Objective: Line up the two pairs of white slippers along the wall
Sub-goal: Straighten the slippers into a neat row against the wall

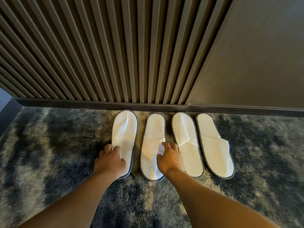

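Four white slippers lie side by side on the mottled blue-grey carpet [49, 153], toes pointing at the dark skirting board [98, 103] at the carpet's far edge, below a ribbed wooden wall panel [98, 46]. No brand, label or writing can be read on any of them; the uppers are plain white with a dark grey trim round the soles.

The left hand [110, 160] rests on the heel half of the leftmost slipper [125, 127], fingers spread loosely over its near left side, thumb on the insole; it presses rather than grips. The right hand [170, 157] lies on the second slipper [153, 129], fingers half curled with the thumb and forefinger at the edge of the folded upper; whether they pinch the fabric I cannot tell.

The third slipper [185, 129] sits just beside the right hand, and the fourth slipper [212, 137] lies nearest the plain grey wall [255, 55], angled slightly outward at the heel. Neither is touched.
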